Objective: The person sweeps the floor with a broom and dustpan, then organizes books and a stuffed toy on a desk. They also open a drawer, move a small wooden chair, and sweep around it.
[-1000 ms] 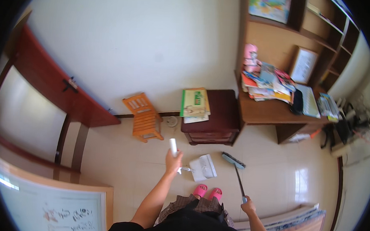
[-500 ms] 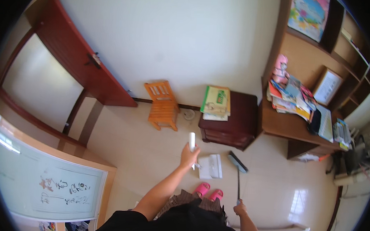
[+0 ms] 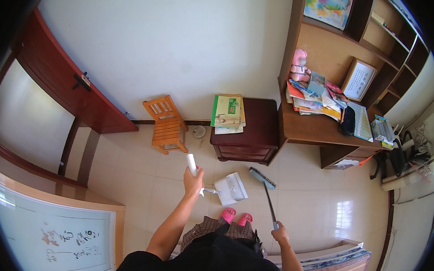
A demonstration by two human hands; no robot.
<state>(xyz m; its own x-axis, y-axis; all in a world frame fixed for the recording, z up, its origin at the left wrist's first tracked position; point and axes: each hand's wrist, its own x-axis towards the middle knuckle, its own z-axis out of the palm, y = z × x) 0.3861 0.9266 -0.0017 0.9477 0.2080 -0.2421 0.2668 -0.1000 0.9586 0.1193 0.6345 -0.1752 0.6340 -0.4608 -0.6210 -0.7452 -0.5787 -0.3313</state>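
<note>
My left hand (image 3: pixel 193 180) is closed round the white handle of a long-handled dustpan (image 3: pixel 231 189). Its white pan sits low over the tiled floor, just in front of my pink slippers (image 3: pixel 236 216); I cannot tell whether it touches the floor. In my right hand (image 3: pixel 280 233) is the dark stick of a broom (image 3: pixel 262 178), gripped near its light end. The broom's grey-blue head with dark bristles lies to the right of the pan, apart from it.
A small wooden chair (image 3: pixel 165 124) stands by the wall. Beside it is a dark red cabinet (image 3: pixel 249 120) with books (image 3: pixel 227 111) on top. The desk (image 3: pixel 305 128) at the right carries papers and a pink toy (image 3: pixel 299 65). A glass-topped table (image 3: pixel 69 238) is at the left.
My view has shifted to the right, so the room appears further left. The dustpan has tilted and turned, and the broom head has swung to a different angle. Both hands keep their hold.
</note>
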